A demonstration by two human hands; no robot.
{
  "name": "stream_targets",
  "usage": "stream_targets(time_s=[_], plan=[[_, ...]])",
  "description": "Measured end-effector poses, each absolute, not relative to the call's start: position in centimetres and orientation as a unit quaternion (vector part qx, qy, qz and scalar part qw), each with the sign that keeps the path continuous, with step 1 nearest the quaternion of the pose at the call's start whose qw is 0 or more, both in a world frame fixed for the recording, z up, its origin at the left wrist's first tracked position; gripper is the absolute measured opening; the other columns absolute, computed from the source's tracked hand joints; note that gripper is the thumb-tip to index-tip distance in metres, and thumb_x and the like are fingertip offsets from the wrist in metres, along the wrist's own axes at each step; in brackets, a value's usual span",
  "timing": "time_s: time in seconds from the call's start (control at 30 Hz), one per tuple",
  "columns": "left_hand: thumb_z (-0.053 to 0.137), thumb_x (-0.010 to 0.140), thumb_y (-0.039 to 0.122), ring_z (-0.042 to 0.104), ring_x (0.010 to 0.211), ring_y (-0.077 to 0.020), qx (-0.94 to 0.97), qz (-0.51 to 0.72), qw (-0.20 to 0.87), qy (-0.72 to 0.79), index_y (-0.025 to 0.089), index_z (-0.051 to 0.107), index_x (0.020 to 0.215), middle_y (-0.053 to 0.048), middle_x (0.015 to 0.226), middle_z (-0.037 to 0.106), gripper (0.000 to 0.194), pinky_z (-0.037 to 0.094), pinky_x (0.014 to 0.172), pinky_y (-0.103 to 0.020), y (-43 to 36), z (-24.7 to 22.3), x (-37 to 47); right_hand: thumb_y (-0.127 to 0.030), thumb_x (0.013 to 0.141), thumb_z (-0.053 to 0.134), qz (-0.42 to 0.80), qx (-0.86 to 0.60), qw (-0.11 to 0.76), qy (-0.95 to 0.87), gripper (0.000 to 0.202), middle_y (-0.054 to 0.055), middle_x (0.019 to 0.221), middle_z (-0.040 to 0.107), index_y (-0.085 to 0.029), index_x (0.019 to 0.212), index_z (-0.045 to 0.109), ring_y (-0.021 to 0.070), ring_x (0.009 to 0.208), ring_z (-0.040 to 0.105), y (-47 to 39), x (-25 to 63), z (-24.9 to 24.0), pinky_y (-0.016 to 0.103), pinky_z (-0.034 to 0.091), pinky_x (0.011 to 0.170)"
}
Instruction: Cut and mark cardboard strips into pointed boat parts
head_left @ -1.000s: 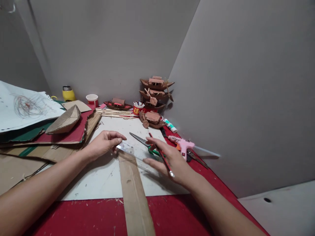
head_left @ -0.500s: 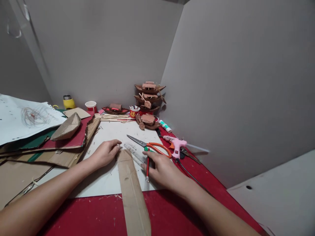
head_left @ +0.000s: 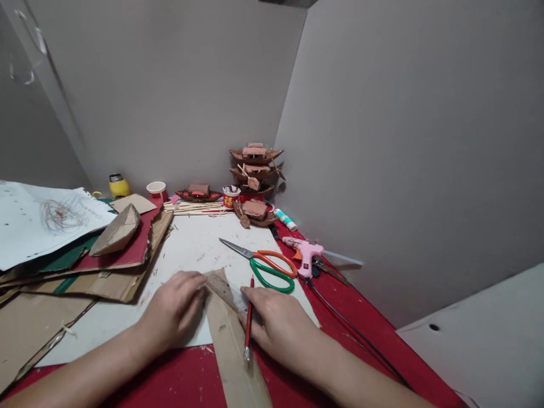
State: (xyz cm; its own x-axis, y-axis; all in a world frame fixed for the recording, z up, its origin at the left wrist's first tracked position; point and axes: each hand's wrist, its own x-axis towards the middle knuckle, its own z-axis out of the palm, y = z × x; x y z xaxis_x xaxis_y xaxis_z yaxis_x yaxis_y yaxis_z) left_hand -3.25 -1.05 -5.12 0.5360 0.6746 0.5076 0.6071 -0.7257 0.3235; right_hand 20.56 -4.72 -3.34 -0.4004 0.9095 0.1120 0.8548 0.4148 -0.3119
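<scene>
A tan cardboard strip [head_left: 232, 345] runs from the near edge up onto the white board. Lying aslant across its far end is a clear ruler [head_left: 223, 289]. My left hand [head_left: 174, 309] has its fingers bent together, fingertips at the ruler's upper left end over the strip's left edge. My right hand [head_left: 278, 323] is closed with a red pencil [head_left: 249, 323] between the fingers, tip pointing away. The same hand's fingers touch the ruler's lower end. Scissors [head_left: 259, 260] with orange and green handles lie just beyond my right hand, blades parted slightly.
Stacked cardboard [head_left: 123, 289], with a small cardboard hull [head_left: 117, 229] on top, lies left. Several brown model boats [head_left: 255, 164], thin sticks [head_left: 195, 208] and cups [head_left: 232, 196] line the back. A pink glue gun [head_left: 306, 255] with its cable sits right, near the wall.
The ruler has moved left and nearer, from beside the strip onto its far end. Both hands have come closer to me. The scissors' green handle now shows fully.
</scene>
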Motion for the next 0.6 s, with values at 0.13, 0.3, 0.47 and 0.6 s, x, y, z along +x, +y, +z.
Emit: stream_targets(time_s=[0.13,0.3,0.47,0.6], plan=[[0.049,0.089,0.020,0.052,0.123,-0.0287,0.920,0.238,-0.020,0.311,0.012,0.054,0.128,-0.019,0.130,0.058,0.040,0.048,0.100,-0.043,-2.4,-6.1,-2.1,-0.014,0.080,0.052,0.106,-0.530,0.136,-0.831,0.036,0.011,0.097,0.068,-0.016,0.115,0.059,0.0265,0.090,0.065,-4.4,20.0,-3.5,0.032,0.048,0.076],[0.052,0.089,0.030,0.048,0.127,-0.0310,0.936,0.131,-0.037,0.325,0.008,0.045,0.137,-0.019,0.138,0.051,0.053,0.048,0.100,-0.044,-2.9,-6.5,-1.2,-0.014,0.082,0.053,0.098,-0.531,0.134,-0.831,0.040,0.012,0.104,0.063,-0.017,0.121,0.056,0.0257,0.090,0.063,-4.3,19.7,-3.9,0.034,0.049,0.076],[0.053,0.089,0.032,0.046,0.129,-0.0304,0.944,0.106,-0.011,0.313,0.010,0.043,0.139,-0.017,0.141,0.048,0.056,0.048,0.101,-0.043,-2.7,-6.2,-1.6,-0.018,0.083,0.052,0.121,-0.514,0.118,-0.841,0.039,0.013,0.104,0.061,-0.018,0.122,0.057,0.0275,0.090,0.061,-4.3,19.9,-4.8,0.039,0.052,0.075],[0.060,0.084,0.038,0.038,0.134,-0.0325,0.955,0.064,0.042,0.288,0.010,0.040,0.141,-0.018,0.145,0.040,0.067,0.043,0.104,-0.045,-1.7,-6.2,-2.1,-0.018,0.082,0.050,0.152,-0.490,0.111,-0.851,0.047,0.015,0.108,0.061,-0.015,0.128,0.052,0.0278,0.094,0.061,-3.8,20.9,-5.4,0.040,0.054,0.076]])
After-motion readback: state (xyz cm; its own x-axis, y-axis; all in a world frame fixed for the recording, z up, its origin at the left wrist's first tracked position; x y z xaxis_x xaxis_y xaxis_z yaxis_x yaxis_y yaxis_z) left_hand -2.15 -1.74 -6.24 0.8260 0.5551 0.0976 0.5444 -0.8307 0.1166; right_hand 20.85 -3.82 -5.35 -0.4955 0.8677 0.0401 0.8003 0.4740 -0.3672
